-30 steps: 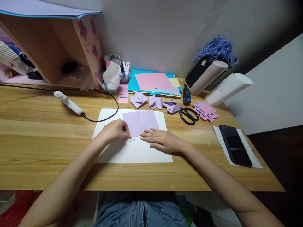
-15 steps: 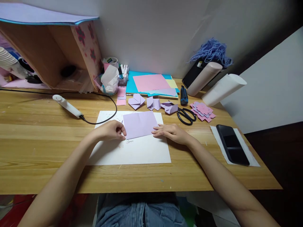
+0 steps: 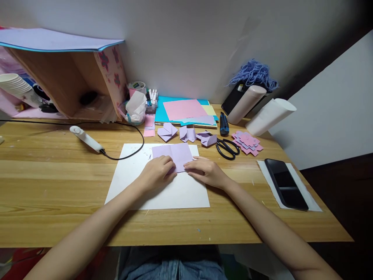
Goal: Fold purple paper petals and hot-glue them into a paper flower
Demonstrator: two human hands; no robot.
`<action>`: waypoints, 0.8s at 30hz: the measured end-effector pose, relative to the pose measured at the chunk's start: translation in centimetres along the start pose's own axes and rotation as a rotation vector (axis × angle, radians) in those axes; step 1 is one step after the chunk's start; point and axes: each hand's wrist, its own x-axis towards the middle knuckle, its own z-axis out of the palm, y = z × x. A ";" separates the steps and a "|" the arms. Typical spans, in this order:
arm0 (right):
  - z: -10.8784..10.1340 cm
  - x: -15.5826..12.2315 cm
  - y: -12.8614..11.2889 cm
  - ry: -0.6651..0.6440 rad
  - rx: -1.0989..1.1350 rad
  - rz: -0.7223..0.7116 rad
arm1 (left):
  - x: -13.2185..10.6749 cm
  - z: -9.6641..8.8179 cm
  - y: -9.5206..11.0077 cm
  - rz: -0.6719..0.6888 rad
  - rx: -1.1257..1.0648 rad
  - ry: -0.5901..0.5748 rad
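Head view: left hand (image 3: 157, 173) curls over purple paper (image 3: 180, 153), its grip I can't tell; right hand (image 3: 207, 171), loosely open, touches it

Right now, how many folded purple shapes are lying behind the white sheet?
3, in a row: the left heart, the middle shape, and the right shape by the scissors.

Tabletop (image 3: 49, 202) free front L, scissors (image 3: 226, 146) obstr. past R grip (image 3: 205, 170)

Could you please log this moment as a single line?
left hand: on purple paper; right hand: at its right side; under paper: white sheet; beyond: folded purple pieces
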 end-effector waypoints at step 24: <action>0.8 0.9 0.6 0.439 0.699 0.788 | -0.1 -0.7 1.1 -0.096 -0.275 0.469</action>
